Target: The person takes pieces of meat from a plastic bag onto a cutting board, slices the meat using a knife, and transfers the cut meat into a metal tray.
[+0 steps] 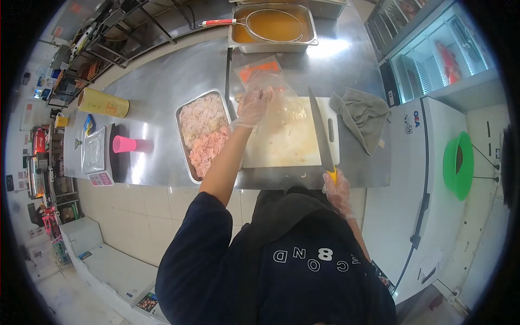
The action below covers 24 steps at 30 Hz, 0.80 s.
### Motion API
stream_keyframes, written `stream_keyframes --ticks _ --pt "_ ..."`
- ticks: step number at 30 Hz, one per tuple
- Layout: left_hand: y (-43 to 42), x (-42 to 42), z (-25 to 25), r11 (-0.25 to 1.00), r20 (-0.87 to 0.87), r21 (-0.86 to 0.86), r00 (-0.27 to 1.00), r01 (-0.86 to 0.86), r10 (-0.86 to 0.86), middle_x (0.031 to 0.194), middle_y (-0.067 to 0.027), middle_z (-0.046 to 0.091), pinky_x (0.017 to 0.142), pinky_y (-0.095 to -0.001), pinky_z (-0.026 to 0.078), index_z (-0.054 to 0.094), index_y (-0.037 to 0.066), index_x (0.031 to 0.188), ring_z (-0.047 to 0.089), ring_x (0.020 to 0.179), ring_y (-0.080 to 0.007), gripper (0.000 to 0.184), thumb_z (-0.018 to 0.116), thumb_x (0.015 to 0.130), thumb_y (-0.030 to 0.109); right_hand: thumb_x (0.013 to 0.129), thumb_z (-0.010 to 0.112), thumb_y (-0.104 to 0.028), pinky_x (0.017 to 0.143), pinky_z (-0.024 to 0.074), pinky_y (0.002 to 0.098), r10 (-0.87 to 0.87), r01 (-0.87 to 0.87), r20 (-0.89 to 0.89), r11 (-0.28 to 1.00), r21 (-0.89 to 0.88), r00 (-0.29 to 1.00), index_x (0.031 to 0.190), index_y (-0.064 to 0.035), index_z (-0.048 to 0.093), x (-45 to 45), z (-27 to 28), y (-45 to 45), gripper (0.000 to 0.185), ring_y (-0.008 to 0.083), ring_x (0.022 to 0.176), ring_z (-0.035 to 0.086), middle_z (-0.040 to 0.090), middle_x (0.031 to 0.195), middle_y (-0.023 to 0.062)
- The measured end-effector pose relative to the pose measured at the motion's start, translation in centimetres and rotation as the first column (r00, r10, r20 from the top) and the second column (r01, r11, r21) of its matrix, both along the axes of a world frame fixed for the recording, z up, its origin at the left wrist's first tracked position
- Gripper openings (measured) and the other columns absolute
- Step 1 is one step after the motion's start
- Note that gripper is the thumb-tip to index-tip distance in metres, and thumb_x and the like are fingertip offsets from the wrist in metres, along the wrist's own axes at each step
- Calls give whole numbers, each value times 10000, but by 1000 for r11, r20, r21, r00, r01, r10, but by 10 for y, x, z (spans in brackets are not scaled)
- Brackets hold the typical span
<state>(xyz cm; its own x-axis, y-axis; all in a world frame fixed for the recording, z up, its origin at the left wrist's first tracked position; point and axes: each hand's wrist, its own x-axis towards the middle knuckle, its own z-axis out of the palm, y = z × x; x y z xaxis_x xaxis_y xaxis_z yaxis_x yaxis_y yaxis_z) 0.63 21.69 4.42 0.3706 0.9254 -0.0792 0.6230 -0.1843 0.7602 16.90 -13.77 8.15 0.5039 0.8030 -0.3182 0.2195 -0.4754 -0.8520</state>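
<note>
My right hand point(338, 190), in a clear plastic glove, is wrapped round the yellow handle of a long knife point(320, 130). Its blade points away from me over the right part of a white cutting board point(276, 149). My left hand point(253, 107), gloved too, is over the board's far left corner, its fingers closed on a clear plastic bag point(281, 100). Whether anything is inside the bag under my fingers is hard to make out. Just beyond lies an orange-and-clear packet point(259, 70). Left of the board, a metal tray point(187, 157) holds pale and pinker pieces of raw meat point(208, 149).
A grey cloth point(360, 116) lies right of the board. At the back, a strainer point(273, 26) rests over a metal pan point(273, 47) of orange-brown liquid. A pink cup point(124, 144), a scale point(97, 157) and a yellow roll point(103, 103) stand left. A white freezer point(398, 179) is at right.
</note>
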Motion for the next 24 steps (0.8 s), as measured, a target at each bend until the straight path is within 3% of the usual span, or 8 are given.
stream_keyframes --ticks 4,8,10,14,17,20,22,24 --pt "-31 -14 35 967 270 -254 957 -35 106 1036 -77 632 849 -388 532 634 58 1115 674 954 -225 335 491 1067 358 1025 625 -278 594 486 383 -24 19 -128 999 -36 991 1085 -9 597 0 2 2 277 198 594 585 607 697 99" --pt "-61 -23 39 940 174 -331 974 -79 143 1108 -86 592 917 -367 522 611 72 1165 657 1030 -197 285 487 1074 311 1028 623 -277 596 488 368 11 -15 -96 999 -36 995 1085 -7 590 1 6 2 278 184 593 582 596 683 92" --pt "-76 -24 29 737 578 -674 662 58 477 1039 -72 606 907 -340 524 618 70 1173 654 1047 -163 238 523 1058 254 1029 622 -278 590 484 365 74 -75 -12 996 -43 997 1067 -4 590 6 11 3 278 180 594 583 592 678 85" --pt "-111 -16 49 731 483 -674 684 -108 546 963 -77 672 813 -308 493 658 42 988 639 913 -129 257 541 1032 267 1034 615 -278 587 480 375 138 -141 -59 989 -45 989 1046 -2 591 22 3 -5 277 199 601 599 609 688 95" --pt "-125 -12 68 783 114 -545 899 -300 424 889 -43 659 758 -308 488 664 34 990 621 845 -130 225 564 1022 232 1039 609 -279 591 475 383 168 -174 -71 981 -81 983 1027 -1 594 38 2 -1 278 218 614 612 624 698 114" --pt "-151 -2 60 726 221 -564 776 -393 591 832 -26 643 739 -305 487 673 39 999 604 806 -127 174 585 1010 188 1039 610 -275 604 477 391 230 -239 -90 964 -113 969 1028 3 593 59 6 -6 279 231 640 633 636 711 132" --pt "-164 2 56 796 608 -573 549 -197 573 840 -33 648 749 -309 487 667 34 987 612 820 -135 129 597 1001 141 1039 610 -274 620 481 412 290 -297 -82 951 -84 953 1055 9 592 75 11 -2 283 276 656 647 637 720 149" --pt "-175 10 57 863 669 -474 565 -176 482 956 -90 681 908 -351 530 631 28 1036 644 855 -177 157 560 1044 168 1037 612 -270 628 483 425 343 -347 -61 937 -53 937 1072 11 590 95 2 -2 284 305 665 651 642 731 160"
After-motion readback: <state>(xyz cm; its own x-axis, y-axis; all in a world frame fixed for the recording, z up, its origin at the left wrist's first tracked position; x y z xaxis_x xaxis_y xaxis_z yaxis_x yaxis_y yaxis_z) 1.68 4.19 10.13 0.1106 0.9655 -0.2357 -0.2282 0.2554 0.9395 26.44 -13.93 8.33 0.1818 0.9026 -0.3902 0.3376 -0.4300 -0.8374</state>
